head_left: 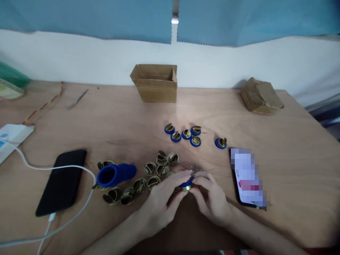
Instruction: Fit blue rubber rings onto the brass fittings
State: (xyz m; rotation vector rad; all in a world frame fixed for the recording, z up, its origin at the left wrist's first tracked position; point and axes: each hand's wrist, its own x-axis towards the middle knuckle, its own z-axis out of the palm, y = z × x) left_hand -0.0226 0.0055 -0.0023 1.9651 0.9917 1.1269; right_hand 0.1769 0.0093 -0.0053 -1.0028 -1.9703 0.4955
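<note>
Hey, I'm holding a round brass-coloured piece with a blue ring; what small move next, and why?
I'd probably press the blue ring evenly around the round brass-coloured piece: your left hand and right hand pinch it, and brass shows below the ring, while six blue-ringed brass pieces farther back wear theirs around the base.

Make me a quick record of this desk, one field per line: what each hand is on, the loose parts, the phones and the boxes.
Left hand: holding a blue-rimmed brass piece
Right hand: on the same piece, opposite side
Other blue-rimmed pieces: six, beyond the hands
Unrimmed brass pieces: grouped left of the hands
Blue ring stack: on its side among those
Wire rings: just past the fingertips
Black phone: far left, white cable attached
Lit phone: right
Open carton: back, near middle
Creased carton: back right
</note>
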